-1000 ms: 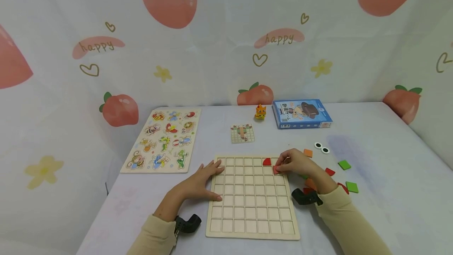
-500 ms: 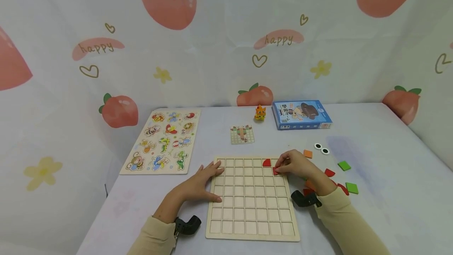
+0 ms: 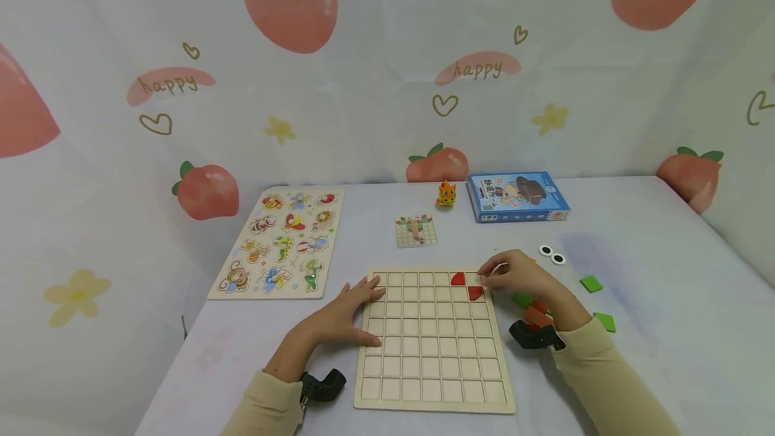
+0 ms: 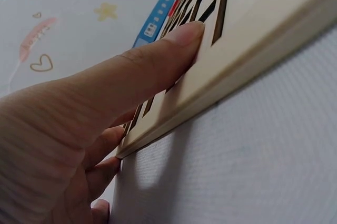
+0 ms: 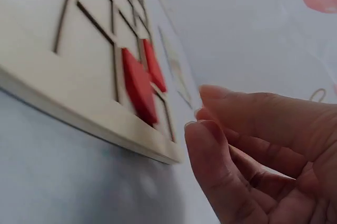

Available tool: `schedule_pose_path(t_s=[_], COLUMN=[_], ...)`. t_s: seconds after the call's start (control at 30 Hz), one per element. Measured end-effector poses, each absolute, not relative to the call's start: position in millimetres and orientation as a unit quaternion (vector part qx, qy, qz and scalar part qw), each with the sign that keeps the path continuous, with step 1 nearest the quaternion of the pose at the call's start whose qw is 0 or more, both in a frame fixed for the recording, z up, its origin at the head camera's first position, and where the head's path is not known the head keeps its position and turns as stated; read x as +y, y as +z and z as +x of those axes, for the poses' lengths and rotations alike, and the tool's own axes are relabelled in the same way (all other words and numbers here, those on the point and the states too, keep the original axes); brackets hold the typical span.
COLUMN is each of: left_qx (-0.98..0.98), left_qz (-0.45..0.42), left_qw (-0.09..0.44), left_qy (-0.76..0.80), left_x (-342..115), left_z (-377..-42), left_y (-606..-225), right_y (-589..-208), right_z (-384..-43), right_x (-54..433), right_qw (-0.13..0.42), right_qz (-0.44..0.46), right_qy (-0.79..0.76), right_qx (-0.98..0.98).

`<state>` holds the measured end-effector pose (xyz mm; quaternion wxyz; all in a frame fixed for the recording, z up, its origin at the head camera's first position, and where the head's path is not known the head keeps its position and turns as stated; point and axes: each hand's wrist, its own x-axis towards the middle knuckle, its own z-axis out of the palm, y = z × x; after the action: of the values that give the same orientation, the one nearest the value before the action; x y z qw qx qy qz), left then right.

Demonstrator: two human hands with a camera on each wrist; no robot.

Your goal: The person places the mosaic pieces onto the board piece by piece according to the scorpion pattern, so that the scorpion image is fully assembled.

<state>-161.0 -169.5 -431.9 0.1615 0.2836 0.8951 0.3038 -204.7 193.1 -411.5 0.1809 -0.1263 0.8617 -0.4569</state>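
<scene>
A wooden grid board [image 3: 420, 338] lies flat on the table. My left hand [image 3: 339, 315] rests on its left edge, fingers spread and the thumb [image 4: 174, 50] on the frame. Near the far right corner of the board, two red quarter-round pieces sit in diagonally neighbouring cells, the upper piece [image 3: 458, 279] and the lower piece [image 3: 475, 293]. Just off that corner is my right hand [image 3: 523, 279], its thumb and fingers loosely bent. In the right wrist view nothing is between the fingertips [image 5: 202, 134], and they are apart from the nearer red piece [image 5: 138, 87].
Loose green, red and orange pieces [image 3: 537, 317] lie beside and partly under the right forearm. Two eye discs [image 3: 552, 255] are farther back. Behind the board stand a pattern card [image 3: 416, 231], a small orange figure [image 3: 446, 194] and a blue box [image 3: 517, 196]. An insect puzzle board [image 3: 277, 244] lies at left.
My right hand has let go of the lower red piece, which now lies in its cell. The hand has drawn back slightly to the right and away. My left hand stays on the board.
</scene>
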Motion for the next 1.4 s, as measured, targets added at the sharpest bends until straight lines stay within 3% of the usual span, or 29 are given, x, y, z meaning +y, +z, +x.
schedule_pose_path(t_s=[0.3, 0.67, 1.4], left_qx=[0.895, 0.892, 0.894], left_qz=[0.287, 0.286, 0.286], left_qw=[0.156, 0.163, 0.165], left_qy=[0.302, 0.309, 0.303], left_x=[-169, -170, -171], left_z=[-162, -161, -160], left_y=[-433, -432, -431], right_y=[-396, -409, -414], right_z=[-197, -180, -174], right_x=[220, 240, 235], right_qw=[0.152, 0.14, 0.144], right_qz=[-0.129, -0.108, -0.107], right_qy=[-0.421, -0.377, -0.343], right_qx=[0.885, 0.909, 0.922])
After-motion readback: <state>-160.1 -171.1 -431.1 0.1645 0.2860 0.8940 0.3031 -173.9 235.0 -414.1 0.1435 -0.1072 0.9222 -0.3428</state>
